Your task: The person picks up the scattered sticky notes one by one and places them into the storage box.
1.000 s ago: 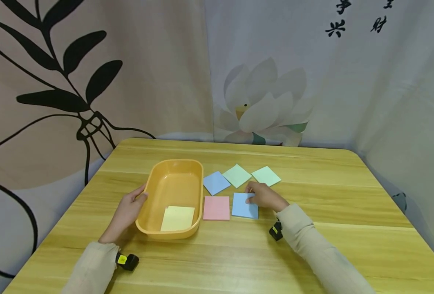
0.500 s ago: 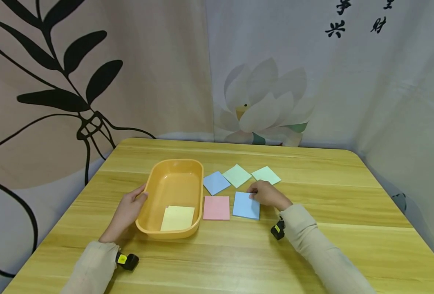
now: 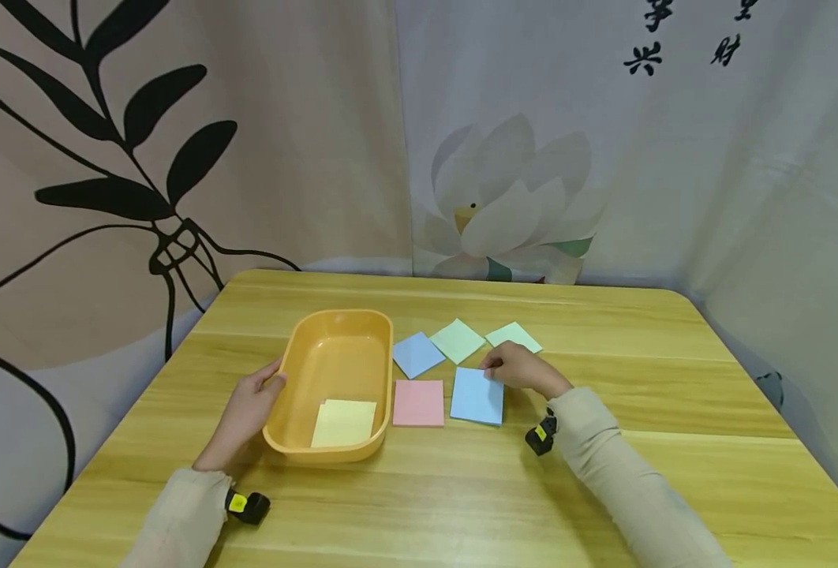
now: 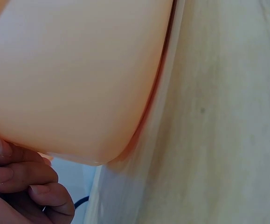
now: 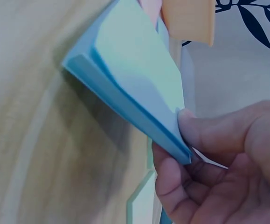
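My left hand (image 3: 247, 409) grips the left rim of a yellow plastic basin (image 3: 339, 359), thumb over the edge; in the left wrist view its fingers curl beside the basin's wall (image 4: 79, 84). A pale yellow sticky note pad (image 3: 344, 424) lies in the near end of the basin. With thumb and fingers, my right hand (image 3: 527, 369) pinches the far right corner of a blue sticky note pad (image 3: 477, 398). That pad (image 5: 135, 70) is tilted, its held corner raised off the table in the right wrist view.
Between basin and right hand lies a pink pad (image 3: 418, 403). Behind it are another blue pad (image 3: 419, 354) and a green pad (image 3: 458, 341). A second green pad (image 3: 514, 334) is just past the right hand. The wooden table (image 3: 639, 473) ends at a curtain behind.
My right hand has shifted slightly right and up, and the held corner of the blue pad has risen with it. The left hand and basin hold their place.
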`<state>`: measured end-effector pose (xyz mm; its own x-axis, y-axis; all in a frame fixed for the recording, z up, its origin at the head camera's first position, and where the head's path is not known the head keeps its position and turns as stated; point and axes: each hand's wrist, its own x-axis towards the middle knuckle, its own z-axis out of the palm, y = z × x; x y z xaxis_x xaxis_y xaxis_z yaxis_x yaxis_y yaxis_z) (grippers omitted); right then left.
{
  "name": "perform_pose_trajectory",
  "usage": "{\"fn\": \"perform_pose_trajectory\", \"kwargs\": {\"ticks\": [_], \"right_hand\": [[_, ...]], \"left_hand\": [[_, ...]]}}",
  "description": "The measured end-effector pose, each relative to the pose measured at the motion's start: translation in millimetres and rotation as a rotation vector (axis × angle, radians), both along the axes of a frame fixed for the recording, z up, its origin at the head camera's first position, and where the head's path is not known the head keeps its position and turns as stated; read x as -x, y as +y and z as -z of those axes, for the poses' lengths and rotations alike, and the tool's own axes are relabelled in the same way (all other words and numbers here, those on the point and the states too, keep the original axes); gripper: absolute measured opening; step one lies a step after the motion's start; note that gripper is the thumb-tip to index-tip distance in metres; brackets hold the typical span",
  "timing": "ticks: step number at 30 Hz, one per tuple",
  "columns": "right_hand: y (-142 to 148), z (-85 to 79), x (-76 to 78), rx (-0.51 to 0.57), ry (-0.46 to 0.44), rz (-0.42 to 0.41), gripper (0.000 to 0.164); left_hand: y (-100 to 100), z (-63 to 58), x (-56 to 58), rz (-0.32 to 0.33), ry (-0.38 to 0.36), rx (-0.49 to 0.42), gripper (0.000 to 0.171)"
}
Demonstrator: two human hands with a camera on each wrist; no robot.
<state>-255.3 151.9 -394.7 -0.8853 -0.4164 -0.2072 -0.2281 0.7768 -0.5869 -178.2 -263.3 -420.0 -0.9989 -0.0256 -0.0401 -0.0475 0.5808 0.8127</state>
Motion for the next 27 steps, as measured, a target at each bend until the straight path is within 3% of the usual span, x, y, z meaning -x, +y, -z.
{"fn": "perform_pose_trajectory", "kwargs": {"ticks": [11, 20, 27], "right_hand": [[0, -13.5, 4.7, 0.074, 0.032, -0.035, 0.019], [-9, -30.3, 6.8, 0.121, -0.021, 0.028, 0.02], [-19, -40.4, 9.1, 0.128, 0.009, 0.047, 0.022]], "left_hand": [[0, 0.0, -2.6, -0.019, -0.018, -0.025, 0.054], [1, -1.4, -2.9, -0.012, 0.007, -0.003, 0.054], [2, -2.3, -2.9, 0.002, -0.002, -0.051, 0.054]]}}
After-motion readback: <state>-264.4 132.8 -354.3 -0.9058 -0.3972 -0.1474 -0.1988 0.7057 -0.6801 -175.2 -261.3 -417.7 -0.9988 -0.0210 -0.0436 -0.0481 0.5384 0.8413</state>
